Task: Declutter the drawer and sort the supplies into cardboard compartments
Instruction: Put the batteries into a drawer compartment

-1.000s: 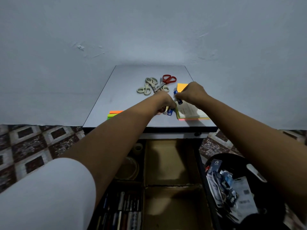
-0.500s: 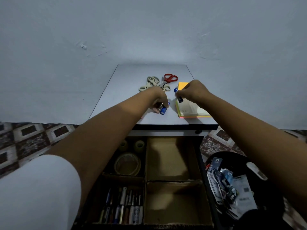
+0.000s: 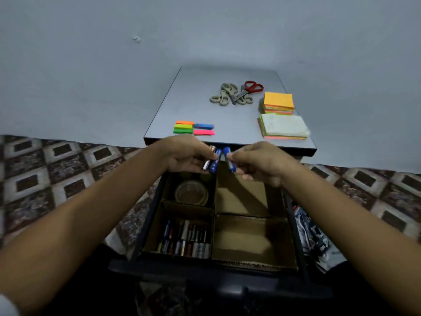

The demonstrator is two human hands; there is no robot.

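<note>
- Head view: the left hand (image 3: pixel 186 155) grips a blue tube (image 3: pixel 215 161) and a silver one; the right hand (image 3: pixel 259 163) pinches another blue tube (image 3: pixel 229 159).
- Both hands hover just before the table edge (image 3: pixel 227 145), above the open drawer (image 3: pixel 218 267); the cardboard compartment (image 3: pixel 241 195) under the right fingers is bare.
- No writing can be read.

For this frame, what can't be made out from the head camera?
- What the small blue cylinders are: blurred, part-covered by left hand and right hand.
- Far left compartment behind the tape roll: hidden by left hand.
- Pile right of the drawer: dark, blurred.
</note>
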